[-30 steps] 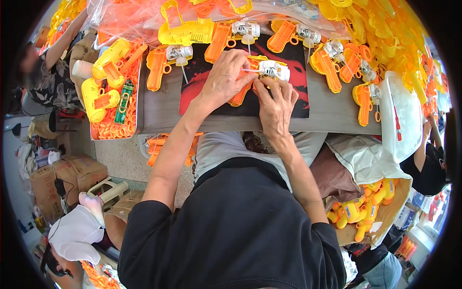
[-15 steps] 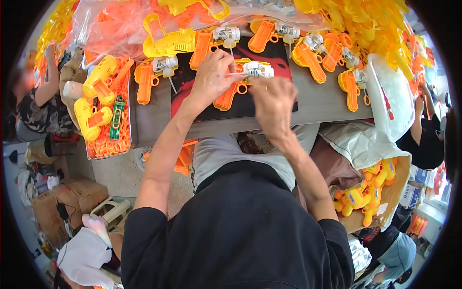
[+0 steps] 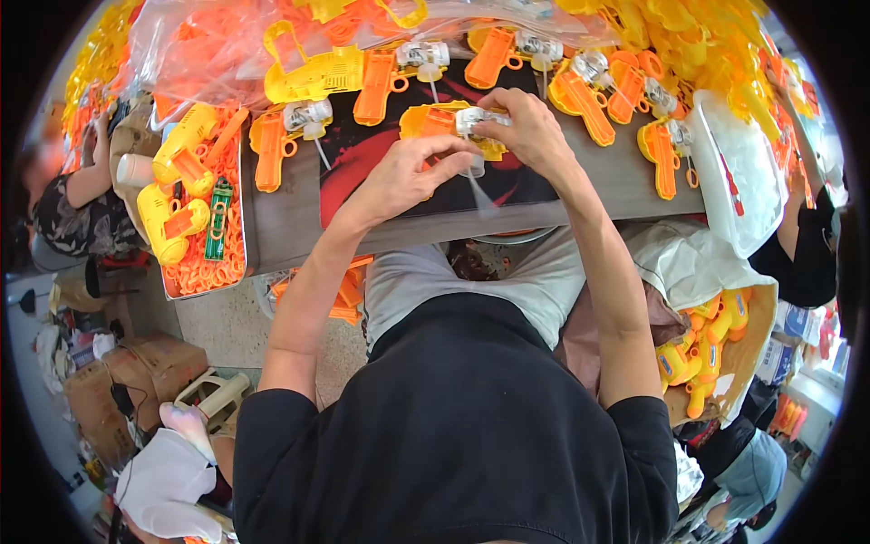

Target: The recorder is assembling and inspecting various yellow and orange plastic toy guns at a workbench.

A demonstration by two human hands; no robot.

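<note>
On the black-and-red mat in front of me lies a half-built toy gun with a yellow shell and an orange handle. A white-and-clear mechanism sits at its right end. My right hand grips that mechanism, thumb and fingers bent around its right side. My left hand pinches a translucent round cap between thumb and forefinger, just below the mechanism. A pale, blurred stem trails down from the cap. Whether cap and mechanism touch, I cannot tell.
Several similar half-built toy guns line the table's far side, below plastic bags of orange and yellow parts. A box of orange rings stands left. At right are a white tub with a red screwdriver and a sack of yellow toys.
The toy gun has turned so its handle lies nearly level. My right hand moved up onto the mechanism; my left hand came down and right to the translucent cap.
</note>
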